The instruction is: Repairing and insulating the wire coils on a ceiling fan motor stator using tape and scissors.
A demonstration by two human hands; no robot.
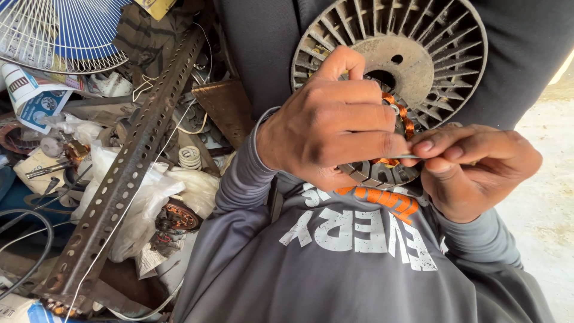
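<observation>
My left hand point(335, 116) grips a round grey fan motor housing point(418, 54) with radial fins, held against my chest. Orange copper winding point(406, 122) shows at the stator under my fingers. My right hand point(472, 167) pinches a thin metal tool point(402, 157) whose tip points left into the winding, right beside my left fingertips. Both sleeves are grey.
A rusty perforated angle bar point(119, 173) runs diagonally at left over a cluttered heap: white plastic bags point(140, 197), a small spring point(190, 157), another wound stator point(179, 216), loose wires and paper. A white fan guard point(54, 33) sits at top left. Pale concrete floor point(544, 203) lies at right.
</observation>
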